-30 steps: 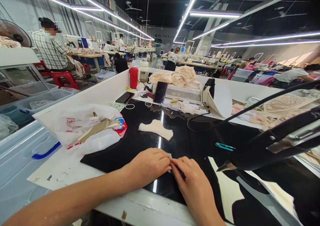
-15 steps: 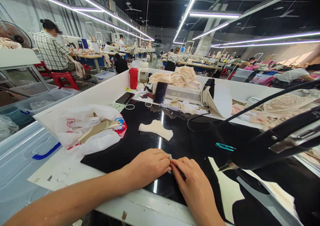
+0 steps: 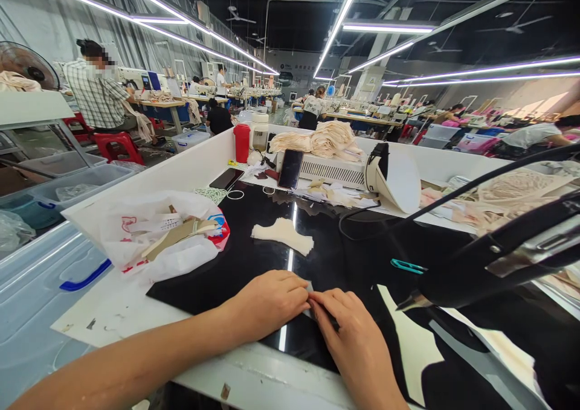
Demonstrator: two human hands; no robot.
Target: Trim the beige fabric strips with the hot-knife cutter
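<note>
Near the front edge of the black work surface (image 3: 217, 289), my left hand (image 3: 270, 304) and my right hand (image 3: 353, 334) meet at the fingertips. Between them shows a bit of a small, thin, greyish piece (image 3: 310, 287); most of it is hidden by the fingers, and its kind is unclear. Both hands are closed on it, with the right thumb and forefinger pinched together. Beyond the hands lies a cream fabric piece (image 3: 283, 233) with curved edges. To the right of my right hand, a pale cut-out piece (image 3: 410, 343) lies flat.
A dark nozzle-shaped machine arm (image 3: 453, 277) reaches in from the right, with teal thread snips (image 3: 408, 266) beside it. At left is a white plastic bag (image 3: 158, 259) with cut pieces. A propped phone (image 3: 290, 168), folded fabric (image 3: 335, 138) and a red cup (image 3: 241, 143) stand at the back.
Both hands stay nearly in place. Slightly more of the small greyish piece shows between the fingertips now.
</note>
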